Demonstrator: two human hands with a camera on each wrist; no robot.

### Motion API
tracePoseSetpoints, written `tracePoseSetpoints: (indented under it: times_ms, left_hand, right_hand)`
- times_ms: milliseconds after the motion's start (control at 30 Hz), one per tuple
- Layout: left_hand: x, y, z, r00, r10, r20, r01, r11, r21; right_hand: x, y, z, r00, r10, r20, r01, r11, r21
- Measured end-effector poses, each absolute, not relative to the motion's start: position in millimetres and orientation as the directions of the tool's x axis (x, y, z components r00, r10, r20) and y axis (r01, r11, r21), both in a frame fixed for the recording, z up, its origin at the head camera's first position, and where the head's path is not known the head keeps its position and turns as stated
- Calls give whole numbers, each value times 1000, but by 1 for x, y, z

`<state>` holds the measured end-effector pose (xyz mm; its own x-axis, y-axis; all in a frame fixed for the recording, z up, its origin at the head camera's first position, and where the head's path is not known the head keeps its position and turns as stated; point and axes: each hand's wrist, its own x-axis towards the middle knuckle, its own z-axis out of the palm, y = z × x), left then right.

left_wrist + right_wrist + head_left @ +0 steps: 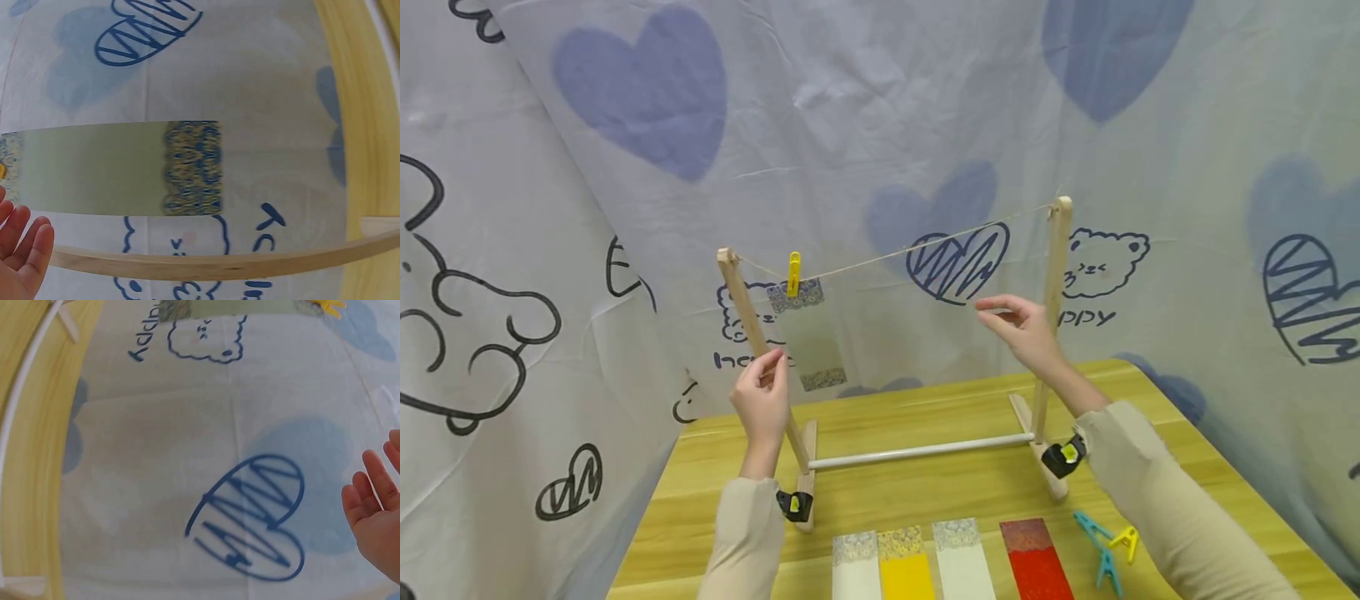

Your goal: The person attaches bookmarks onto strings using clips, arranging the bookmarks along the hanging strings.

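Nearest the camera, pale sleeves (pixel 1187 508) reaching in from the lower edge. Between them, laid flat on the wooden table (pixel 895 421) side by side: a white strip (pixel 856 581), a yellow strip (pixel 907 578), a second white strip (pixel 965 575) and a red strip (pixel 1040 571), each with a patterned end toward the wooden rack (pixel 1042 412). Just right of the red strip, blue clips (pixel 1107 570) and a loose yellow clip (pixel 1127 543).

Left hand (pixel 762 398): fingers loosely curved, thumb near the fingertips, hold on nothing visible; placed close to the left post (pixel 740 300), touching or not impossible to tell. Right hand (pixel 1021 335): raised below the string (pixel 880 259), thumb and forefinger nearly together, likewise empty.

Up on the string, toward the left post: a pale green strip (pixel 818 340), pinched near the middle of its top edge by a yellow peg (pixel 793 279), lower end hanging free.

To do this well, judging from the dip at the peg, avoid tugging the hung strip. Check for string caught squarely in the peg, then level the top edge with light fingertips. Keep both forearms off the posts, for fear of tipping the rack.
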<state>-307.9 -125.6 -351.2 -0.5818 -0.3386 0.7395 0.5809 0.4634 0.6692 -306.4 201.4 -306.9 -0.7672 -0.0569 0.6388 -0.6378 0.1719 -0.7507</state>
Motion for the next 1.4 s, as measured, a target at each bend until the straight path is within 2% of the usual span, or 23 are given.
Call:
tracePoseSetpoints:
  times_ms: [233,500,700,900,1100,1267,1400]
  left_hand:
    - [-296,-128,-378,-573,-295,764,568,528,631]
    - [-286,-126,-405,-580,-248,776,553,580,598]
    - [-279,-126,-427,-591,-198,782,556,603,572]
    - [-271,-130,-458,-630,-137,764,551,614,565]
    - [-261,-133,-488,-655,-9,756,552,678,486]
    - [-252,-135,-506,-726,110,679,519,736,435]
    - [-246,-138,-514,-779,210,591,512,757,406]
  right_hand:
    - [-273,219,-314,-790,-43,612,-603,239,-761]
    - [-272,248,-360,-801,-35,598,-590,223,-776]
    - [-257,260,-390,-851,-5,525,-510,252,-823]
    - [-243,272,-426,-879,11,477,-457,268,-848]
    - [-229,286,-459,-898,63,435,-406,263,-875]
    - [-217,298,-488,-924,120,363,-316,296,-901]
    - [-210,307,-511,-924,117,365,-314,315,-896]
